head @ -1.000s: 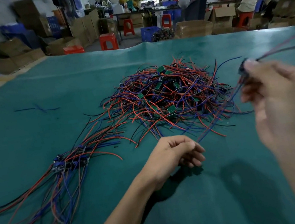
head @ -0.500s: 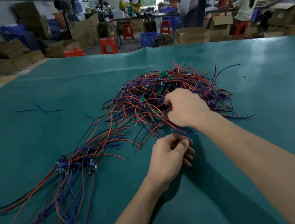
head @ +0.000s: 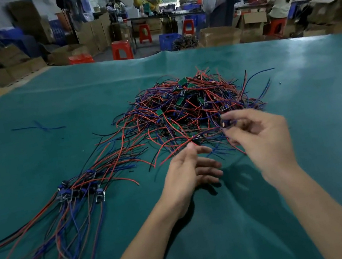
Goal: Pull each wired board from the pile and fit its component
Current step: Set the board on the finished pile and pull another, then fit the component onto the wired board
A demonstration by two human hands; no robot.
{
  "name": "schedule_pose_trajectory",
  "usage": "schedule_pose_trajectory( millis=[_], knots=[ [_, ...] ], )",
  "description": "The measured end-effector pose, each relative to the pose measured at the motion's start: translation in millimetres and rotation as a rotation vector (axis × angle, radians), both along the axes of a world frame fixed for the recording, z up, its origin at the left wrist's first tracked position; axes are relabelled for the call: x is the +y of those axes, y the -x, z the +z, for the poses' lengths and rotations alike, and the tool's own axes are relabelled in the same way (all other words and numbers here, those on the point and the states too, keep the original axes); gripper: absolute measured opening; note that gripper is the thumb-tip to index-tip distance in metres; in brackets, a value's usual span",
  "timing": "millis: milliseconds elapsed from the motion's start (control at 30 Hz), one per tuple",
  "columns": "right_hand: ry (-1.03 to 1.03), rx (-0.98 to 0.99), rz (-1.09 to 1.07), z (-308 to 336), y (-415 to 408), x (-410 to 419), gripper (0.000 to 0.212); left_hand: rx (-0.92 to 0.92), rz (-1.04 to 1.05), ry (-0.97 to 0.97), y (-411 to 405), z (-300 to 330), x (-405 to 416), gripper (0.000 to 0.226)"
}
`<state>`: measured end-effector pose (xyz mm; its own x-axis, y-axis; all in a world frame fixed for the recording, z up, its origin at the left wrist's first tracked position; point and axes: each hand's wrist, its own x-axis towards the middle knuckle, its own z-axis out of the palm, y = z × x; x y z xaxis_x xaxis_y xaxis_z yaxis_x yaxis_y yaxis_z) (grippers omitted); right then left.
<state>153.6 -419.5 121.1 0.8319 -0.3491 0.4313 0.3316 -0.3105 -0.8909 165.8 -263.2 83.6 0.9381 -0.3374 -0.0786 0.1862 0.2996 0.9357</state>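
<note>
Use the pile (head: 189, 110) of red and blue wired boards as your landmark. Your right hand (head: 261, 136) is at its near right edge, thumb and forefinger pinching 1 small wired board (head: 225, 123) whose wires trail back into the tangle. Your left hand (head: 186, 172) hovers just in front of the pile, fingers loosely spread, holding nothing. A smaller bundle (head: 74, 190) lies to the pile's near left, probably finished units. Judged by sizes, most boards remain; fitting on this 1 has not begun.
</note>
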Motion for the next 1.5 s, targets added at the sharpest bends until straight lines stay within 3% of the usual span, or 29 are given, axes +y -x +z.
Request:
schedule_pose_trajectory(
  millis=[67,167,300,400,533,733,800,900,1033,1233,1367,1433,1500],
  knots=[
    [-0.222,0.087,0.123,-12.6,7.5,5.3,0.037,0.064,-0.021,0.047,-2.2,3.0,1.7,0.062],
    [-0.285,0.132,0.178,-24.3,10.2,3.5,0.041,0.071,-0.09,0.066,-4.6,4.8,4.1,0.077],
    [-0.258,0.176,0.231,-25.3,12.8,9.8,0.041,-0.015,-0.16,-0.007,1.0,3.2,6.7,0.039],
    [-0.306,0.217,0.292,-26.1,15.0,16.4,0.026,-0.076,-0.156,0.007,4.0,0.2,9.2,0.015],
    [-0.417,0.195,0.251,-25.8,14.4,12.3,0.01,-0.114,-0.176,-0.032,4.8,-0.2,8.1,0.011],
    [-0.676,0.197,0.282,-23.1,15.2,7.5,0.021,-0.207,-0.255,-0.19,8.1,0.2,5.9,0.023],
    [-0.586,0.18,0.218,-22.3,14.9,4.7,0.018,-0.228,-0.274,-0.236,7.7,0.3,5.7,0.024],
    [-0.267,0.088,0.06,-22.6,14.0,0.9,0.021,-0.239,-0.283,-0.279,7.3,1.1,6.7,0.026],
    [-0.074,-0.042,-0.145,-21.2,9.6,-17.1,0.021,-0.261,-0.306,-0.293,7.8,-0.2,6.9,0.027],
    [-0.003,-0.151,-0.502,-18.8,8.6,-49.3,0.012,-0.249,-0.356,-0.265,7.3,-1.6,7.4,0.026],
    [0.029,-0.131,-0.767,-18.7,13.3,-59.7,0.005,-0.179,-0.195,-0.14,5.5,-2.2,5.6,0.026],
    [0.086,-0.05,-0.604,-20.1,13.2,-43.4,0.009,-0.144,-0.116,-0.061,3.8,-2.4,4.2,0.025],
    [0.104,0.127,-0.205,-22.5,12.8,-14.1,0.021,-0.145,-0.098,-0.039,3.6,-3.7,3.5,0.023]
  ],
)
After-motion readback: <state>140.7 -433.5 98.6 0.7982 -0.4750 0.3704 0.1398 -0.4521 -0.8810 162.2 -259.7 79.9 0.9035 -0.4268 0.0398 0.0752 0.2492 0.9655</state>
